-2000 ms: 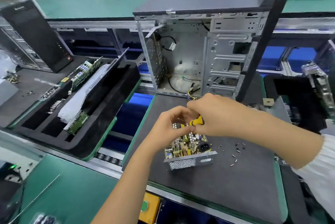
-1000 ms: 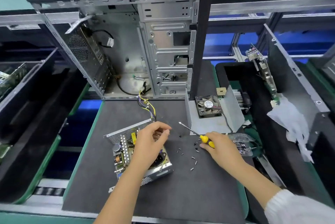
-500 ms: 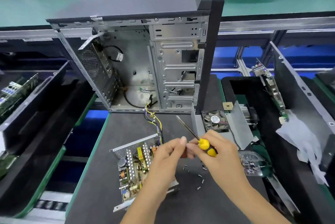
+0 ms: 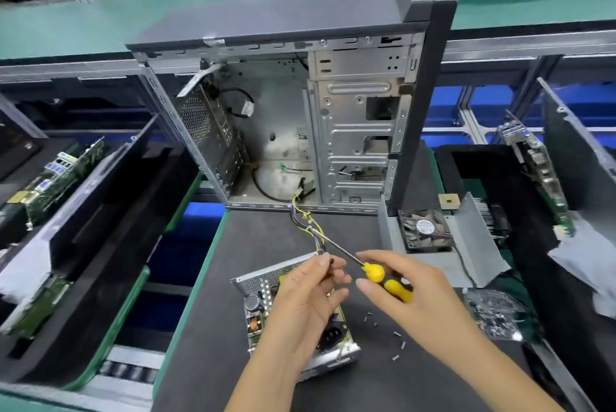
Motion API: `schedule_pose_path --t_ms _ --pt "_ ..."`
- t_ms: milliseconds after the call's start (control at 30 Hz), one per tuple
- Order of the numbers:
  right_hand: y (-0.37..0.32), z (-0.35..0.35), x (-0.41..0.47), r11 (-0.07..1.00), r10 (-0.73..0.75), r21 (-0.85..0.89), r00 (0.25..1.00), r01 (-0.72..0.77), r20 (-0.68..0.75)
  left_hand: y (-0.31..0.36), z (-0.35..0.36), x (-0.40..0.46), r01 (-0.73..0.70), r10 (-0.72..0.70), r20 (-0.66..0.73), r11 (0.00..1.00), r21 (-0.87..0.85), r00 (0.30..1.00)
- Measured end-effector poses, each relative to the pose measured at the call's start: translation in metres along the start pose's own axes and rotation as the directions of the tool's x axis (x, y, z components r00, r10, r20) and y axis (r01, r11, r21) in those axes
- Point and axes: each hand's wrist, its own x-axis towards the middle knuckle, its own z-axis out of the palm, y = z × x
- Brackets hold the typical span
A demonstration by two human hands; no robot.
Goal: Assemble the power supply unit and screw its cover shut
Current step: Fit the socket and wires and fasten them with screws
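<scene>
The open power supply unit [image 4: 263,298] lies on the dark mat [image 4: 260,238], circuit board facing up, with its wire bundle leading into the case. My left hand [image 4: 306,305] hovers over it and pinches a small dark screw [image 4: 331,261] at its fingertips. My right hand [image 4: 416,305] grips a yellow-handled screwdriver [image 4: 375,273], whose shaft points up and left past the screw. The grey cover [image 4: 473,245] with its fan [image 4: 425,228] stands to the right, off the unit.
Several loose screws [image 4: 396,333] lie on the mat right of the unit. An open computer case [image 4: 353,131] stands behind. A plastic bag of parts [image 4: 496,315] lies at the right. Black foam trays with circuit boards flank the mat, left [image 4: 100,211] and right [image 4: 533,245].
My left hand rose off the unit and my right hand lifted the screwdriver from the mat. The hands met over the unit, and my left fingertips now hold a screw by the shaft.
</scene>
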Motion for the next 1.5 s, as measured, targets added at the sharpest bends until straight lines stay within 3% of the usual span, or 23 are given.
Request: schedule_pose_path --t_ms 100,400,800,967,1067,1167,1333,1500 --pt "-0.001 -0.006 -0.005 1.000 0.002 0.020 1.000 -0.002 0.025 0.007 -0.003 -0.002 -0.019 0.011 -0.055 0.990 -0.142 0.998" --pt "-0.012 -0.016 -0.011 0.953 -0.096 -0.288 0.995 0.095 0.012 0.023 -0.005 -0.004 -0.144 0.146 -0.038 0.988 0.048 0.989" --pt "-0.021 -0.023 -0.013 0.942 -0.025 -0.335 1.000 0.029 0.017 0.022 -0.002 -0.001 -0.168 0.169 -0.029 0.984 0.057 0.985" --pt "-0.024 -0.026 -0.015 0.947 0.011 -0.322 0.999 0.002 0.039 0.020 -0.006 -0.002 -0.260 0.269 -0.019 0.945 0.199 0.963" --pt "-0.025 -0.029 -0.015 0.952 0.040 -0.307 0.996 -0.015 0.076 0.021 -0.013 -0.001 -0.372 0.397 0.036 0.820 0.435 0.917" --pt "-0.024 -0.028 -0.014 0.966 0.058 -0.258 0.991 -0.026 0.119 0.022 -0.017 0.001 -0.423 0.447 0.095 0.725 0.543 0.889" --pt "-0.023 -0.034 -0.004 0.989 0.097 -0.124 0.979 -0.075 0.181 0.019 -0.020 0.010 -0.384 0.420 0.053 0.762 0.522 0.906" --pt "-0.019 -0.040 -0.003 0.988 0.151 -0.029 0.982 -0.149 0.109 0.020 -0.023 0.020 -0.324 0.335 0.064 0.819 0.474 0.940"
